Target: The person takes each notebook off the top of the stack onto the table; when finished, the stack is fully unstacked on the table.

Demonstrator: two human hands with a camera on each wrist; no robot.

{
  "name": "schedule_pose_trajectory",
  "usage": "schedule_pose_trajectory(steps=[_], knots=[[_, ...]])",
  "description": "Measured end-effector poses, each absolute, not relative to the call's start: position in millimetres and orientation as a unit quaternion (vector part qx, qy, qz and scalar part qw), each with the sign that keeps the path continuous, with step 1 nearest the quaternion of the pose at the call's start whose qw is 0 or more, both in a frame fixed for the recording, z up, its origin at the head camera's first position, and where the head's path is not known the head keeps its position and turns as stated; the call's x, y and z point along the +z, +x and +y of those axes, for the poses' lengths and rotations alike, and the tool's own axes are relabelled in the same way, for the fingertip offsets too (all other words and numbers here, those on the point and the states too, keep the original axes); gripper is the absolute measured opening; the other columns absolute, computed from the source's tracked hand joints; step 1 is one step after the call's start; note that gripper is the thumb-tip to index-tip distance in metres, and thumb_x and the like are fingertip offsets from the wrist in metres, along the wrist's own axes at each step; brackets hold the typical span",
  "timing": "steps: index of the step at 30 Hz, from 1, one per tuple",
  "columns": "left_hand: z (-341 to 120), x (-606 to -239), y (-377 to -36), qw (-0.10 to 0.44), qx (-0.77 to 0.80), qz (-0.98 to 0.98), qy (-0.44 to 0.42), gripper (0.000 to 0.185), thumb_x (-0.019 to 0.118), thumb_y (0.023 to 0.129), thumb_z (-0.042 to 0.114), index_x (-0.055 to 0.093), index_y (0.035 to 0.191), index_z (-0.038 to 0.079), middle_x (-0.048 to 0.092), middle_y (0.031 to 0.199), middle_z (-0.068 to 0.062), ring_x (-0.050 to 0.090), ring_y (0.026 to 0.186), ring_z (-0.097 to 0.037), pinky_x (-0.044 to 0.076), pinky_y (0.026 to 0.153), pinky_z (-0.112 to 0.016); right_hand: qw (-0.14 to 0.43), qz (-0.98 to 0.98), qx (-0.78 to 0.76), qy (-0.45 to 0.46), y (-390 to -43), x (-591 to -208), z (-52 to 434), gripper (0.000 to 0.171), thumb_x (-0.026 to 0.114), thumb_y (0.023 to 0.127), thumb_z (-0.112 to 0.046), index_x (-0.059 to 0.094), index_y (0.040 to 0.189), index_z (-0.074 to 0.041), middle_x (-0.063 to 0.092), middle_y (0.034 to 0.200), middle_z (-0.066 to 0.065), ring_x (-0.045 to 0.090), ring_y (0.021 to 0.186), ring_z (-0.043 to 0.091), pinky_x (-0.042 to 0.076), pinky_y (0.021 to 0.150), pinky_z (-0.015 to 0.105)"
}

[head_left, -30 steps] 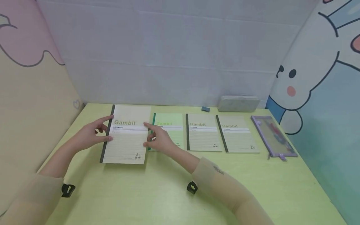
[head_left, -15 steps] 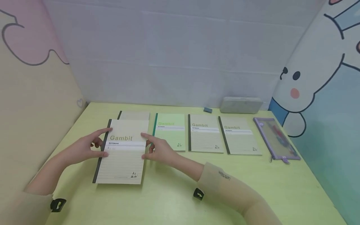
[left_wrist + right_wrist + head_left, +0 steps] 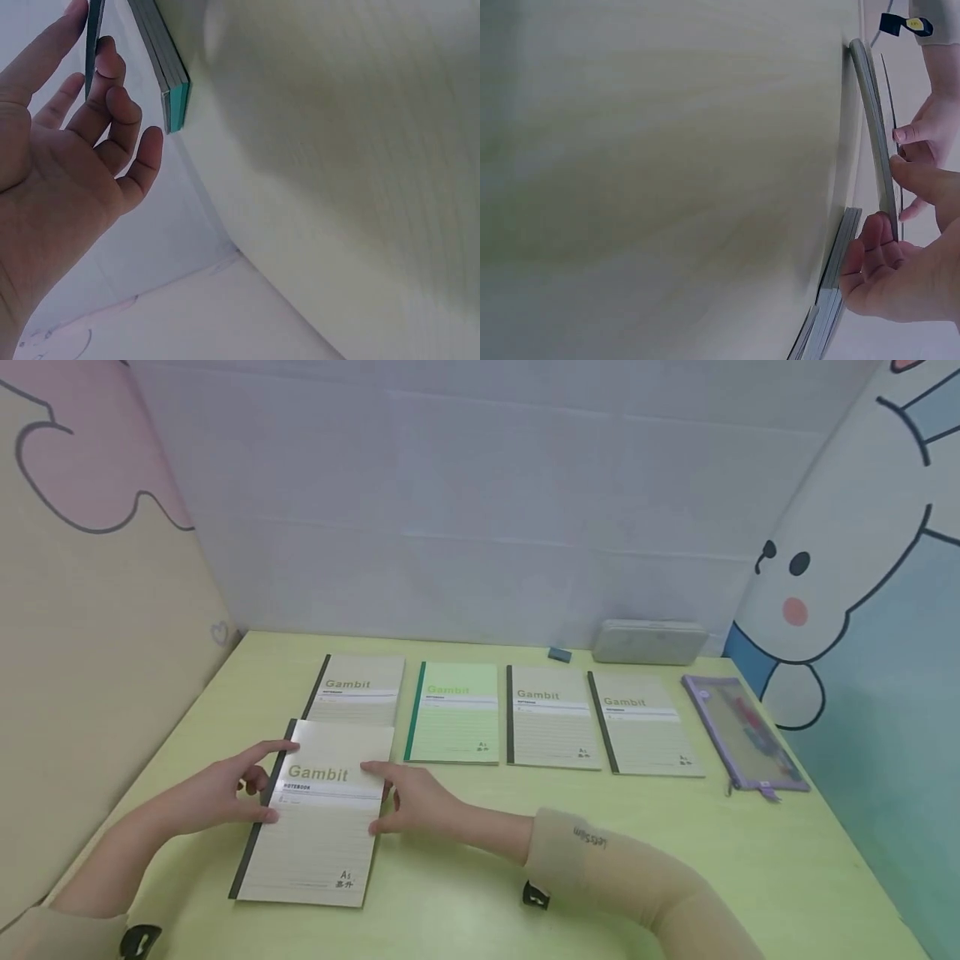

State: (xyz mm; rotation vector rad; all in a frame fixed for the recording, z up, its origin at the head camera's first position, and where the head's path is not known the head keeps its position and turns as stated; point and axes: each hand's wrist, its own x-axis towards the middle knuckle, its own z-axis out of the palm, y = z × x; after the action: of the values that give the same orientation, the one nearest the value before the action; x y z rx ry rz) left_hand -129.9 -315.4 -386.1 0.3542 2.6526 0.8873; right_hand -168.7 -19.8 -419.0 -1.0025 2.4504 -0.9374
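Observation:
A cream "Gambit" notebook (image 3: pixel 318 818) with a dark spine lies near the table's front left, held by both hands. My left hand (image 3: pixel 270 781) pinches its spine edge, fingers on top and thumb at the side. My right hand (image 3: pixel 375 797) pinches the opposite edge. In the right wrist view the notebook (image 3: pixel 877 135) bows slightly between the fingers of my right hand (image 3: pixel 896 225). The left wrist view shows the notebook's edge (image 3: pixel 94 37) between the fingers of my left hand (image 3: pixel 97 82).
A row of notebooks lies behind: a cream one (image 3: pixel 356 689), a green one (image 3: pixel 453 714) and two more cream ones (image 3: pixel 551 718) (image 3: pixel 645 722). A purple pouch (image 3: pixel 742 731), a grey case (image 3: pixel 648 642) and a small blue eraser (image 3: pixel 558 654) sit at the back right. Walls enclose the green table (image 3: pixel 675 860).
Both hands have drawn the held notebook toward the table's front edge, off the far-left spot in the row, uncovering a second cream notebook that lay under it.

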Motion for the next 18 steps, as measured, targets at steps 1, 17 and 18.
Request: schedule_pose_trajectory(steps=[1, 17, 18], knots=[[-315, -388, -129, 0.166, 0.305, 0.930, 0.121, 0.083, 0.077, 0.076, 0.036, 0.030, 0.143, 0.027, 0.055, 0.085, 0.000, 0.049, 0.082, -0.015, 0.038, 0.065, -0.026, 0.162, 0.866, -0.316, -0.351, -166, -420, -21, 0.082, 0.083, 0.072, -0.027, 0.042, 0.143, -0.018, 0.060, 0.116, -0.009, 0.053, 0.073, 0.000, 0.044, 0.066, 0.013], [-318, -403, -122, 0.224, 0.305, 0.915, 0.141, 0.076, 0.080, 0.071, 0.032, 0.038, 0.134, 0.021, 0.053, 0.082, -0.003, 0.048, 0.067, -0.008, 0.037, 0.058, -0.024, 0.194, 0.887, -0.244, -0.340, -144, -425, -31, 0.079, 0.083, 0.071, -0.032, 0.045, 0.140, -0.020, 0.059, 0.092, -0.015, 0.050, 0.074, -0.005, 0.040, 0.064, 0.014], [-319, -404, -121, 0.228, 0.309, 0.912, 0.144, 0.076, 0.080, 0.071, 0.032, 0.038, 0.133, 0.021, 0.053, 0.081, -0.003, 0.048, 0.068, -0.008, 0.038, 0.058, -0.024, 0.194, 0.887, -0.240, -0.344, -143, -425, -31, 0.078, 0.082, 0.071, -0.033, 0.046, 0.139, -0.020, 0.058, 0.089, -0.015, 0.050, 0.074, -0.005, 0.039, 0.063, 0.014]])
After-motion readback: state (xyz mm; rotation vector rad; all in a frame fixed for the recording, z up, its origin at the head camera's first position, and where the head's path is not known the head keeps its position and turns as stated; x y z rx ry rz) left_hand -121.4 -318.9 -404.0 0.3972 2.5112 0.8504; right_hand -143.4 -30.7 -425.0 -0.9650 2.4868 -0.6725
